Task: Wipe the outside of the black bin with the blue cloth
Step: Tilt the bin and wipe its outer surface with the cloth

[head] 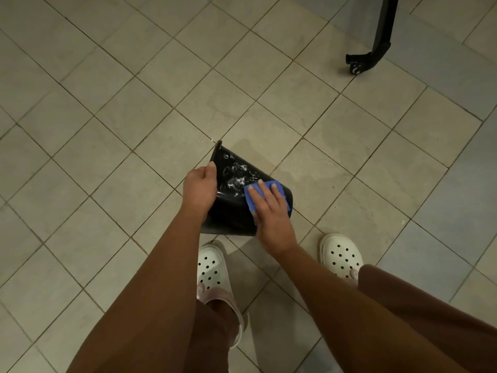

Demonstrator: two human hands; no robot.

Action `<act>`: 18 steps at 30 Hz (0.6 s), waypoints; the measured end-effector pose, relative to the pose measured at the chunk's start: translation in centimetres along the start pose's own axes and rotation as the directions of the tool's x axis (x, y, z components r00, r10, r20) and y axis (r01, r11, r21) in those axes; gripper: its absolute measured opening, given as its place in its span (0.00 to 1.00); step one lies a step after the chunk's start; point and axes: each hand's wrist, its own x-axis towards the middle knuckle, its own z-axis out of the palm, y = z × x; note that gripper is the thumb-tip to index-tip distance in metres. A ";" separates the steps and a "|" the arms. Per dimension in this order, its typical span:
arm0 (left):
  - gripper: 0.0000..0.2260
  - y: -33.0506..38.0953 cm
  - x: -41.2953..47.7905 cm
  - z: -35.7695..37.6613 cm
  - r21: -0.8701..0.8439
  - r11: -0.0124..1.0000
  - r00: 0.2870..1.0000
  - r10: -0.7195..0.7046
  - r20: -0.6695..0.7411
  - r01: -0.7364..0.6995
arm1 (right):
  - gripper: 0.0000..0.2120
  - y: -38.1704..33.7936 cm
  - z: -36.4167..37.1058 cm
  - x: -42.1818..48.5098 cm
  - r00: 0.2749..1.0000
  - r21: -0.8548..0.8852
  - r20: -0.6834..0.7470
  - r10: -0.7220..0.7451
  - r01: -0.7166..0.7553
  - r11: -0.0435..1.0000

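Note:
The black bin (231, 208) is tipped on its side above the tiled floor, its rim to the left. Soap suds and wet streaks shine on its upper wall. My left hand (199, 187) grips the rim, thumb on the outside. My right hand (269, 211) lies flat on the bin's wall with the folded blue cloth (251, 200) pressed under the fingers. Most of the cloth is hidden beneath that hand.
Beige floor tiles (134, 103) spread all around, with a damp patch (304, 162) just right of the bin. My feet in white clogs (211, 270) stand right below the bin. A black wheeled leg of some furniture (373, 52) stands at the far right.

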 end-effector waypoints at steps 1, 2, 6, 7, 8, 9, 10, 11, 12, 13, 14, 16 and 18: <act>0.20 -0.1 0.0 0.1 -0.003 1.000 1.000 -0.009 -0.016 0.009 | 0.25 0.5 -0.2 0.4 0.999 0.006 0.004 0.037 -0.037 0.999; 0.20 -0.3 -0.1 0.2 0.000 1.000 0.999 -0.015 -0.034 0.015 | 0.23 0.8 -0.3 0.5 0.994 0.019 -0.010 0.106 -0.106 0.994; 0.21 -0.6 0.3 0.3 0.009 1.000 0.998 -0.010 -0.056 0.011 | 0.27 0.5 0.7 -1.3 0.953 0.047 -0.052 0.298 -0.295 0.954; 0.21 -0.6 0.3 0.2 0.015 1.000 0.999 -0.009 -0.049 0.010 | 0.27 -0.2 1.0 -2.1 0.963 0.028 -0.056 0.262 -0.261 0.965; 0.20 -0.6 0.3 0.2 0.021 1.000 0.999 -0.011 -0.038 0.012 | 0.27 -0.8 1.4 -2.7 0.978 -0.011 -0.047 0.202 -0.203 0.979; 0.20 -0.6 0.3 0.3 0.029 1.000 1.000 -0.010 -0.021 0.011 | 0.29 -1.4 1.6 -3.2 0.991 -0.061 -0.026 0.130 -0.131 0.990; 0.21 -0.6 0.2 0.4 0.040 0.999 1.000 -0.006 -0.005 0.006 | 0.30 -1.8 1.9 -3.4 0.998 -0.116 0.001 0.055 -0.054 0.992; 0.21 -0.6 0.1 0.4 0.043 0.999 1.000 0.001 0.006 -0.002 | 0.30 -2.0 1.7 -3.1 1.000 -0.161 0.025 -0.011 0.015 0.987; 0.21 -0.6 0.1 0.5 0.039 0.999 1.000 0.008 0.007 -0.008 | 0.30 -2.0 1.4 -2.4 0.998 -0.182 0.042 -0.056 0.063 0.981; 0.21 -0.6 0.1 0.5 0.026 1.000 1.000 0.010 -0.001 -0.010 | 0.29 -1.9 0.9 -1.4 0.996 -0.176 0.053 -0.076 0.085 0.981; 0.20 -0.6 0.1 0.6 0.012 1.000 1.000 0.008 -0.014 -0.008 | 0.28 -1.6 0.5 -0.4 0.996 -0.154 0.063 -0.067 0.076 0.985; 0.20 -0.7 0.0 0.8 -0.007 1.000 0.999 0.017 -0.042 -0.017 | 0.26 -1.1 -0.5 0.8 0.997 -0.086 0.067 0.042 -0.037 0.996; 0.21 -0.6 0.0 1.0 0.007 0.999 0.998 0.035 -0.057 -0.035 | 0.27 -0.8 -0.7 0.9 0.978 -0.030 0.038 0.203 -0.202 0.979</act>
